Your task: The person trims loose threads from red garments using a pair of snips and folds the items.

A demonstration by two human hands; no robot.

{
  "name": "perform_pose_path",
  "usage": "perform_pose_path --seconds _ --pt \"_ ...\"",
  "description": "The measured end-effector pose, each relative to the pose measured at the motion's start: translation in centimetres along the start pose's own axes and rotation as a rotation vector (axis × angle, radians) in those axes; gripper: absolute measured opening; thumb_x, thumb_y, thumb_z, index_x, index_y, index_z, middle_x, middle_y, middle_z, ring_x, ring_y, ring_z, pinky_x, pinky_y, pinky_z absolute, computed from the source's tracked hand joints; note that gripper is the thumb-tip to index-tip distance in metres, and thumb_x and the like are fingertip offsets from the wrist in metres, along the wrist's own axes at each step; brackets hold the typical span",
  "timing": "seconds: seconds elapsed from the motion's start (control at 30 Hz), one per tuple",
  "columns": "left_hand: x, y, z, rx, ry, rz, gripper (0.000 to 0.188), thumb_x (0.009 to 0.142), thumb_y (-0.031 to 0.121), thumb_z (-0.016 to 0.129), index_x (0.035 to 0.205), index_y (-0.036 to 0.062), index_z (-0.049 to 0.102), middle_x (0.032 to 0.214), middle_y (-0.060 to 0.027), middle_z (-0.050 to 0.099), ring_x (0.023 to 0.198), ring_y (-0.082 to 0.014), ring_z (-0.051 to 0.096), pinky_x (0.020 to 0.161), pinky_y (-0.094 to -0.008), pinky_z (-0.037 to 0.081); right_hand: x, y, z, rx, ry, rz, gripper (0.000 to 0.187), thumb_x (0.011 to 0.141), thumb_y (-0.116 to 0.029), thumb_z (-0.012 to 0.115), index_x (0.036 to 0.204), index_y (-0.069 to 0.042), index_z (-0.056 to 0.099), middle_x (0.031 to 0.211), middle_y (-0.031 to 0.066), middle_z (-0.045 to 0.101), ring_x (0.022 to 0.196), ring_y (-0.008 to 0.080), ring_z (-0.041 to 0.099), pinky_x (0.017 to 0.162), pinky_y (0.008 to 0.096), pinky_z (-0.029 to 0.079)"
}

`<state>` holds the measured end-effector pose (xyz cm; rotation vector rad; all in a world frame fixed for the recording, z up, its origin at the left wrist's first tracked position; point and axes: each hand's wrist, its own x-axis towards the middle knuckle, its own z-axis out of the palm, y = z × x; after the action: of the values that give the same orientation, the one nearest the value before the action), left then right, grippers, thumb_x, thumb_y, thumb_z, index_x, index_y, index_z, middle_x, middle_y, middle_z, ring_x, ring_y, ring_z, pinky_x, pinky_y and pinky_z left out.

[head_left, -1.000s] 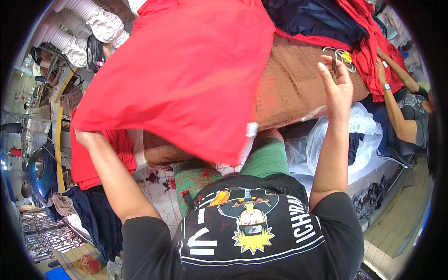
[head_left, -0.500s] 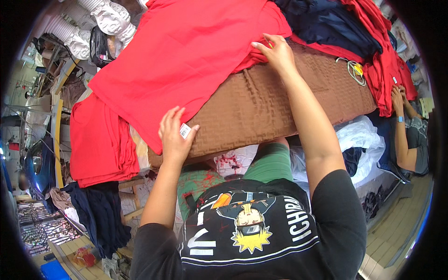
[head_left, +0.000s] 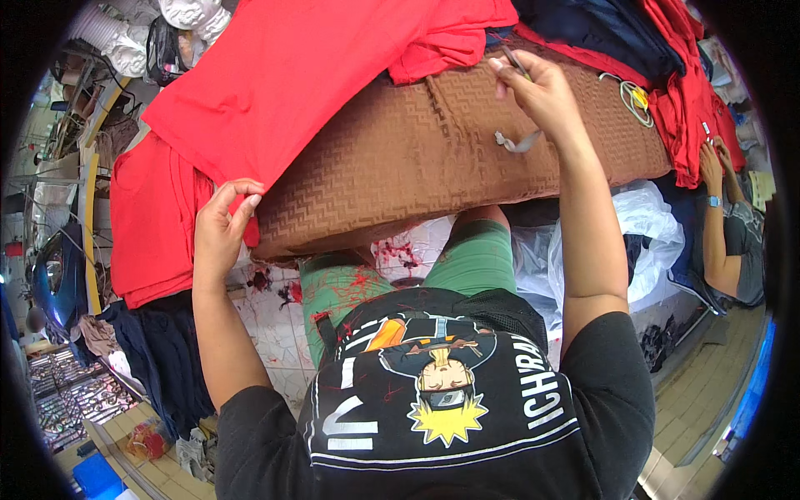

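Note:
My left hand (head_left: 223, 229) pinches the near edge of a large red cloth garment (head_left: 275, 83) between thumb and fingers. That garment lies spread over a brown patterned padded surface (head_left: 375, 167) in front of me. My right hand (head_left: 542, 92) is raised over the brown cover, to the right of the garment and apart from it. Its fingers are closed on a small slim dark tool (head_left: 517, 62) with a yellowish part; its exact kind is unclear. Below this hand, a whitish strip (head_left: 518, 143) shows against the brown cover.
Folded red garments (head_left: 154, 225) are stacked at the left, with dark blue cloth (head_left: 162, 367) hanging below. More dark blue garments (head_left: 592, 37) lie far right. A yellow tape with a pale cord (head_left: 637, 98) rests near another person's hands (head_left: 714, 167). White plastic bags (head_left: 642, 242) bulge at right.
My left hand has moved left, and the red garment's near edge has shifted with it, baring more brown cover. My right hand has moved right, away from the cloth. The whitish strip has come into view.

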<state>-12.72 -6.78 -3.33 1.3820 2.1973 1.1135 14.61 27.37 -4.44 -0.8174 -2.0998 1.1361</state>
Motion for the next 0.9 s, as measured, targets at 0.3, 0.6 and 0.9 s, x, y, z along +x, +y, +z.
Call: perform_pose_path --seconds 0.3,0.6,0.9 --pt "0.6 2.1 0.6 0.138 0.032 0.103 0.007 0.087 0.004 0.061 0.093 0.0009 0.063 0.094 -0.0086 0.066 0.092 -0.0198 0.063 0.083 -0.0295 0.047 8.1 4.9 9.2 0.162 0.267 -0.013 0.043 0.079 -0.029 0.077 0.112 -0.004 0.064 0.076 -0.0014 0.062 0.071 0.0080 0.056 0.067 0.0241 0.046" --pt "0.5 1.9 -0.3 0.210 0.042 0.122 0.008 0.084 0.006 0.063 0.091 0.0031 0.064 0.092 -0.0083 0.066 0.087 -0.0234 0.061 0.085 -0.0326 0.045 6.3 0.3 5.8 0.561 0.352 0.009 0.023 0.077 -0.023 0.079 0.083 -0.012 0.060 0.066 -0.0092 0.052 0.054 -0.0005 0.041 0.048 0.0177 0.029" --pt "-1.5 0.6 -0.9 0.531 -0.367 -0.409 0.013 0.081 0.013 0.067 0.090 0.0039 0.067 0.091 -0.0116 0.066 0.087 -0.0268 0.061 0.079 -0.0358 0.046 -8.1 -0.2 2.9 -0.397 -0.118 0.198 0.038 0.076 -0.038 0.074 0.090 -0.003 0.068 0.072 0.0153 0.067 0.068 0.0244 0.066 0.064 0.0346 0.051"
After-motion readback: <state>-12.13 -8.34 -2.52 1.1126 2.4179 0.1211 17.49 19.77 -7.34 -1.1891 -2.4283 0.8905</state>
